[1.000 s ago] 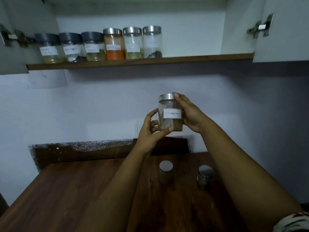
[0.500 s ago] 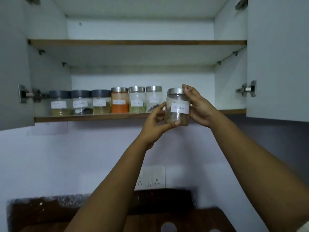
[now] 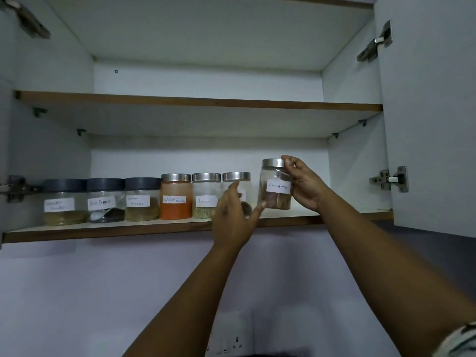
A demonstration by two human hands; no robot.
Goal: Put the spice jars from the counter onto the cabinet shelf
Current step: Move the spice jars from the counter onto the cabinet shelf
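A clear cinnamon jar [image 3: 275, 185] with a steel lid and a white label is on or just above the lower cabinet shelf [image 3: 154, 229], at the right end of the jar row; I cannot tell whether its base rests there. My right hand [image 3: 305, 184] grips its right side and lid. My left hand [image 3: 233, 217] is in front of the neighbouring steel-lidded jar [image 3: 237, 177], fingers spread, one fingertip touching the cinnamon jar's lower left. Along the shelf stand three dark-lidded jars [image 3: 103, 199], an orange chilli powder jar [image 3: 176, 197] and a fennel jar [image 3: 206, 195].
The cabinet doors stand open at the left [image 3: 5, 124] and right [image 3: 432, 112], with hinges showing. The upper shelf [image 3: 198, 101] holds nothing visible. Free shelf room lies to the right of the cinnamon jar. A wall socket [image 3: 231, 341] is below.
The view has tilted up from the counter to the cabinet. Both hands raised the cinnamon jar to the shelf beside the row. My left hand has loosened from it and opened.
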